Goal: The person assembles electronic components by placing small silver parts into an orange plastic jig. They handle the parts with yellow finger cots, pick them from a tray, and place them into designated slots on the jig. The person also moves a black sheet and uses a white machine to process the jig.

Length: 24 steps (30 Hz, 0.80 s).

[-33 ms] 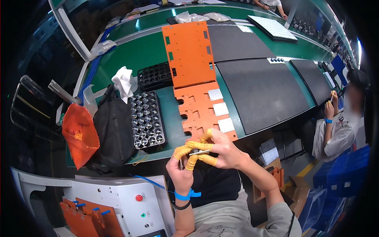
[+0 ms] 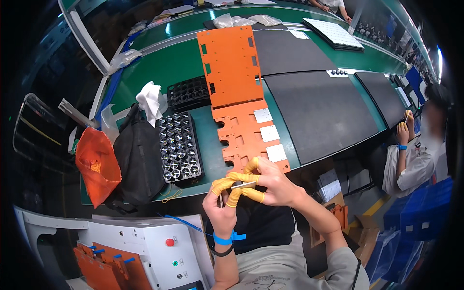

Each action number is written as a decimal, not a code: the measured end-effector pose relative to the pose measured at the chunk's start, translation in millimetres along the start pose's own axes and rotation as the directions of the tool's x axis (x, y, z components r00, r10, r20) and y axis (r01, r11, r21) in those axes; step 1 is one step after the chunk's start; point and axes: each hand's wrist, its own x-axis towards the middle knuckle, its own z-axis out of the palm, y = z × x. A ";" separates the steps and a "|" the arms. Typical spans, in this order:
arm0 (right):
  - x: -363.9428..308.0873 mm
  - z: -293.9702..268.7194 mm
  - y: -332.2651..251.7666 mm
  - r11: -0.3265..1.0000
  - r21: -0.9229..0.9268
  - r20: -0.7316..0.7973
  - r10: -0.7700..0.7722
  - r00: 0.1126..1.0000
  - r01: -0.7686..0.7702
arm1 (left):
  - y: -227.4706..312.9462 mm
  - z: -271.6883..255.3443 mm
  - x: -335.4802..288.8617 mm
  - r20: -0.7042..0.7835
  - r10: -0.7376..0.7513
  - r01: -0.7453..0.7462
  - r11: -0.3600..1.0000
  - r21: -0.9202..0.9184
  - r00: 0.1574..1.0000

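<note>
Together, both hands (image 2: 222, 205) (image 2: 279, 188) hold a thin plate (image 2: 249, 185); the shirt (image 2: 270, 265) bears print (image 2: 271, 283).

a factory assembly workshop: a green bench (image 2: 210, 145) crosses the middle, a black tray (image 2: 197, 151) of identical round parts (image 2: 179, 137) at nine o'clock, an orange fixture (image 2: 231, 63) at twelve, a white machine (image 2: 154, 253) with a red button (image 2: 169, 242) at seven, a co-worker (image 2: 413, 164) wearing yellow finger cots (image 2: 408, 115) at three.

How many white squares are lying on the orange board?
3, down the right side of the orange board: far square, middle square, near square. The right hand might hide more.
</note>
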 end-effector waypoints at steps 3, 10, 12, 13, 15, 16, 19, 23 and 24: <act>-3.8 2.6 9.6 0.995 -0.023 0.032 0.095 0.995 -0.094 | 1.6 6.1 7.0 -0.116 0.065 -0.036 0.972 0.234 0.991; -17.4 8.0 19.4 0.953 0.068 -0.050 0.300 0.953 -0.296 | -2.8 20.8 25.7 -0.237 0.150 0.001 0.843 0.537 0.960; -18.3 9.9 19.3 0.963 0.005 -0.067 0.268 0.961 -0.268 | -8.0 23.3 28.4 -0.247 0.148 0.009 0.843 0.538 0.958; -18.2 10.1 19.8 0.967 -0.027 -0.075 0.252 0.965 -0.255 | -12.9 23.7 29.4 -0.238 0.150 0.003 0.842 0.540 0.960; -18.5 11.5 21.2 0.967 -0.038 -0.075 0.249 0.966 -0.252 | -22.6 21.7 29.3 -0.222 0.151 -0.004 0.835 0.550 0.963; -18.9 11.7 21.6 0.967 -0.046 -0.074 0.247 0.966 -0.251 | -24.0 21.6 29.6 -0.217 0.131 0.012 0.832 0.554 0.967; -19.9 10.5 21.5 0.966 -0.027 -0.080 0.254 0.964 -0.257 | -27.3 19.7 31.3 -0.197 0.075 0.054 0.814 0.578 0.978; -20.6 8.7 22.7 0.965 -0.001 -0.073 0.262 0.962 -0.262 | -27.7 14.5 35.1 -0.149 0.035 0.068 0.773 0.631 0.988; -20.9 8.7 22.9 0.966 -0.008 -0.070 0.258 0.964 -0.259 | -26.6 14.2 36.0 -0.138 0.031 0.065 0.764 0.642 0.990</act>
